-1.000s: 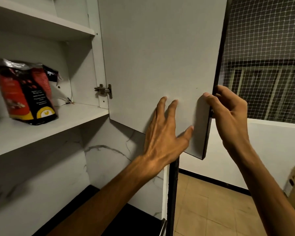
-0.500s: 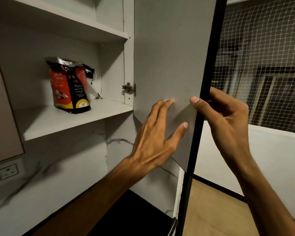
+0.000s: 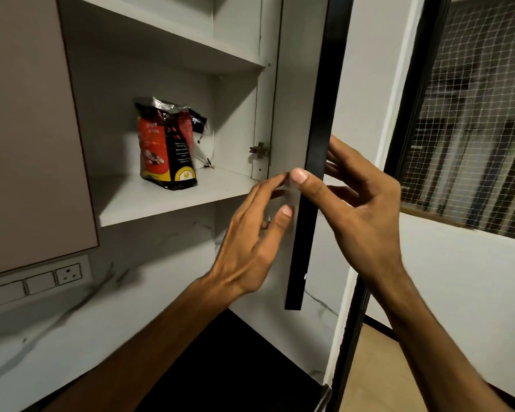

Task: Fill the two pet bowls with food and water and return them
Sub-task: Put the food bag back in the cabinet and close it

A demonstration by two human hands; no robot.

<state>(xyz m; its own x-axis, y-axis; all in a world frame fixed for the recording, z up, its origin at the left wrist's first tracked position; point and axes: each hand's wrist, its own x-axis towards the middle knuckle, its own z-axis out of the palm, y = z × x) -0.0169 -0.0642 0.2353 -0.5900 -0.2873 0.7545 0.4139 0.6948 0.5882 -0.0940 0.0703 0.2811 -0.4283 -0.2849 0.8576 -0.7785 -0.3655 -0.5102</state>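
1. The food bag looks like glossy, crinkled foil-plastic.
2. The cabinet shelf and the inside of the cabinet door look like smooth matt white laminate.
3. The hinge is dull metal.
4. The backsplash is marble-patterned.
5. The window netting is knotted cord.

Dim indoor light, falling from the near side; the food bag casts a soft shadow on the cabinet's back wall; the left hand is smeared by motion blur (its fingers most); straight edges bow at the far right; the counter reads near black.
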